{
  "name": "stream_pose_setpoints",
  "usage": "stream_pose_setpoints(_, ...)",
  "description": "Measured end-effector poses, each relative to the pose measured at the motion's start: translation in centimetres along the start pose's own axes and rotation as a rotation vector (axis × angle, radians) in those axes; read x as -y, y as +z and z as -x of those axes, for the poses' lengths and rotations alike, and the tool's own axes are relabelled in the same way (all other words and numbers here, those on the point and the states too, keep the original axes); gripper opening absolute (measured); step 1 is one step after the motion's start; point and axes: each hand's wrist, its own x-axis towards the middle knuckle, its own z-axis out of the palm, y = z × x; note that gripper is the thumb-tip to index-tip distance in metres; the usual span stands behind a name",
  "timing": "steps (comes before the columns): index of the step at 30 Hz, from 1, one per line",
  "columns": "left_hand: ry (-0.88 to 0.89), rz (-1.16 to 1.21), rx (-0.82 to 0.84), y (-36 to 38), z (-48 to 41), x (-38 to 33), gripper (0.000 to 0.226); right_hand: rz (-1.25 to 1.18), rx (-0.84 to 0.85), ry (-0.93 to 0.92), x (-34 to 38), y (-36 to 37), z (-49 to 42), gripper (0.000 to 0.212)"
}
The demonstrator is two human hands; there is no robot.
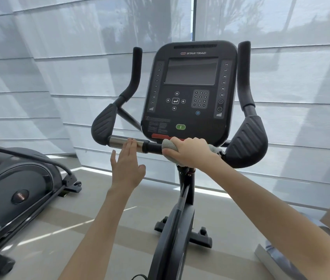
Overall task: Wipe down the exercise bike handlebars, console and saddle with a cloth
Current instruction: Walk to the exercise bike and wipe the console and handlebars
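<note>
The right hand (190, 151) is closed around a grey cloth (169, 145), pressing it onto the black middle section of the exercise bike's handlebars (154, 147), directly under the lower edge of the console (190, 91). The fingers wrap over the top of the bar and the thumb comes round its near side, so the cloth is bunched between palm and bar; a bit of it shows to the left of the knuckles and another bit pokes out on the right, near the right elbow pad (245, 144).

The left hand (126, 168) is open, fingers straight and together, thumb spread out. Its fingertips lie against the shiny metal sleeve (123, 141) on the left part of the crossbar, just beside the left elbow pad (103, 124); it grips nothing.

The console stands tilted back above the bar, its screen dark, with a number pad, arrow keys, a green button and a red strip at its bottom edge, just above the cloth. Two upright black grips (135, 69) rise on either side of it.

The saddle is out of view. Below the bar, the bike's post (184, 190) runs down to a foot resting on the floor (99, 209). Another exercise machine (18, 186) stands at the left edge of the floor, well apart from the bike, and pale window blinds (59, 67) fill the background.
</note>
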Motion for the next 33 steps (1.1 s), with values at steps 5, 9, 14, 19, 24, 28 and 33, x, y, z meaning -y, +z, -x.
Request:
stream_pose_setpoints(5,-0.017,0.020,0.016,-0.4,0.9,-1.9,0.078,0.136,-0.123,-0.031,-2.1,-0.7,3.9,0.054)
stream_pose_setpoints(9,0.076,-0.015,0.050,-0.7,3.5,-2.8,0.074,0.316,-0.348,-0.186,-2.4,-1.0,6.9,0.052)
stream_pose_setpoints(14,0.132,-0.015,0.016,-2.0,9.2,-3.8,0.070,-0.083,-0.368,-0.338,-1.9,-2.6,9.2,0.041)
stream_pose_setpoints(19,0.138,-0.051,-0.038,-5.0,17.0,-4.7,0.069,-0.669,-0.325,-0.430,1.4,-3.5,16.1,0.037)
stream_pose_setpoints(24,0.111,-0.104,-0.043,-8.2,26.2,-5.9,0.067,-0.985,-0.210,-0.361,5.3,-3.7,24.1,0.035)
stream_pose_setpoints(28,0.055,-0.170,0.000,-10.2,34.4,-6.1,0.062,-1.077,-0.041,-0.255,7.8,-3.3,30.0,0.036)
stream_pose_setpoints(33,-0.026,-0.261,0.054,-12.8,43.2,-4.9,0.060,-1.104,0.062,-0.240,12.1,-2.4,36.1,0.035)
